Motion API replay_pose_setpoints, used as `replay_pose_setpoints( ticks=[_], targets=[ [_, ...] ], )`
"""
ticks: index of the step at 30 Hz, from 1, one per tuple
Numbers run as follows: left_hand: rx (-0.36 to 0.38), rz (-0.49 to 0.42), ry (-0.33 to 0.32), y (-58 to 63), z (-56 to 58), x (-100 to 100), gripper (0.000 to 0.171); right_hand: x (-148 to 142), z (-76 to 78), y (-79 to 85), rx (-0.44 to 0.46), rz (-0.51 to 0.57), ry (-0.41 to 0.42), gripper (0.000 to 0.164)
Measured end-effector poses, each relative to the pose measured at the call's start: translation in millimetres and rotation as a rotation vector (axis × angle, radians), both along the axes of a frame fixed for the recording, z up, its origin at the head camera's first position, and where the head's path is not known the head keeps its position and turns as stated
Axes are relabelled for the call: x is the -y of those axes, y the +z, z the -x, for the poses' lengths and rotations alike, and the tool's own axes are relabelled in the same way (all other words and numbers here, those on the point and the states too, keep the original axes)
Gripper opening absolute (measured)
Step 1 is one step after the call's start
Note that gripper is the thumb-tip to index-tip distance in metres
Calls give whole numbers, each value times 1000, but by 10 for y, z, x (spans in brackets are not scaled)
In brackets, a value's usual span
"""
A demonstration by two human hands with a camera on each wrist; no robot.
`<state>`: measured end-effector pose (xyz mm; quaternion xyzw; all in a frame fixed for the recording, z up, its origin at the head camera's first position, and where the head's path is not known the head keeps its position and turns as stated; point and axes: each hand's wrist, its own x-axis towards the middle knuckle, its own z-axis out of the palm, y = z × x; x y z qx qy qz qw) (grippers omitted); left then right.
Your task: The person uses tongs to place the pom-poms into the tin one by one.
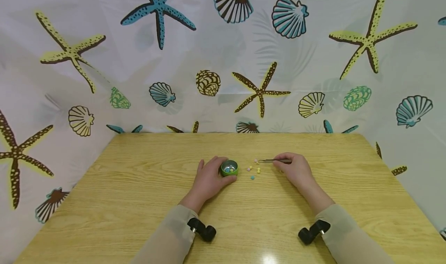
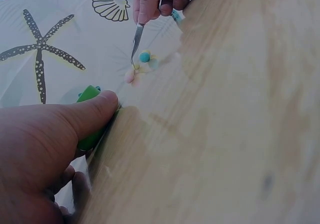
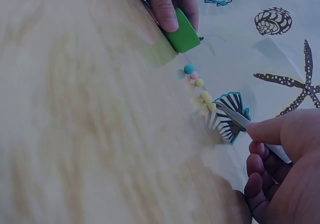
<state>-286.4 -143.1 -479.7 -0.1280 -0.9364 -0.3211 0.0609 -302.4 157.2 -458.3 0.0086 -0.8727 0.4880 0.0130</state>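
Sleeves [image 1: 163,237] sit nearest my head camera, one left, one right, a black mount [image 1: 207,233] on each. Past them, mid-table [image 1: 268,210]: left hand [image 1: 209,180] has fingers and thumb curled round the green cup [image 1: 230,174]. Right hand [image 1: 296,169] pinches the tweezers [image 1: 270,160], to the right of the cup and apart from it. Loose balls lie between cup and right hand: teal ball [image 1: 253,177] nearest me, pinks and yellows farther off. Cup already has some in it, teal and yellow showing.

Step in hand, my read: picking up one ball. Tips are at a yellow ball [image 3: 212,106], pink ball [image 1: 256,160] just beside it. Can't tell from my views whether the tips have clamped the yellow or only touch it.

Next move, I'd judge, calls for a light, centred squeeze on the yellow alone, then a lift and a carry left to over the cup. Caught off-centre, it could roll out.

Orientation: tweezers' long axis runs left-right, near flat to the table, tips left, back end right in the hand. Cup upright, mouth up; round, so no long axis.
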Motion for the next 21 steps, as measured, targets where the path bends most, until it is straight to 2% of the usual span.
replay_pose_setpoints(
  ticks=[10,21],
  targets=[
    [-3,4,-2,6,-6,5,65,5,-11,11,-46,-37,78,17],
    [-3,5,-2,15,-3,-1,65,17,-23,20,-47,-61,51,18]
  ],
)
